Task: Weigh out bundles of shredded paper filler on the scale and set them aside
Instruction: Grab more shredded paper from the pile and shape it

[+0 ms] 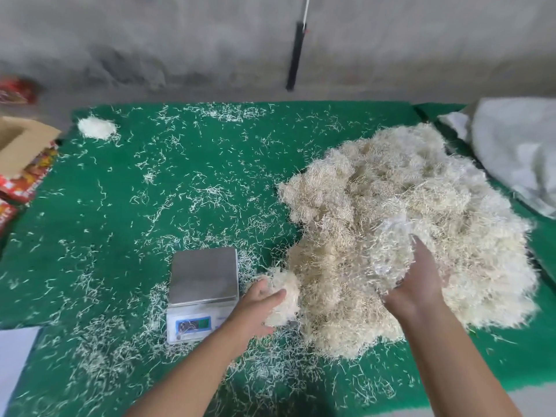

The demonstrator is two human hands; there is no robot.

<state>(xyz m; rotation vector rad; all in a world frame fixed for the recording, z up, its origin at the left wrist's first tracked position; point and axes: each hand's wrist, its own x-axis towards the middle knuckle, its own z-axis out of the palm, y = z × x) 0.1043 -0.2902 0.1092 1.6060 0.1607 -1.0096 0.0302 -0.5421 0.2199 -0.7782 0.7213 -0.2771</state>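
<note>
Presently, stock at the bench reads as follows.
Work surface: green felt-like table cover [126, 224], strewn with loose pale shreds.
Bulk stock: large heap of cream shredded paper filler [400, 224], right of centre.
Weighing device: small white digital scale with bare steel platform [204, 273], just left of the heap; nothing on the platform.
Left hand [261, 308]: fingers curled round a small cream clump of filler [282, 299], held at the heap's near-left edge, just beside the scale.
Right hand [416, 281]: buried to the fingers in the heap; whether they grip shreds cannot be told.
Finished item: one small white bundle [97, 127] at the far-left corner of the cover.
Step in hand (judged): gathering a portion for weighing.
Handling advice: tease the clump free of trailing strands, place it centrally on the platform, then add or remove pinches.
Markings: scale display illegible; red printed cartons [27, 179] at left, writing unreadable.
</note>
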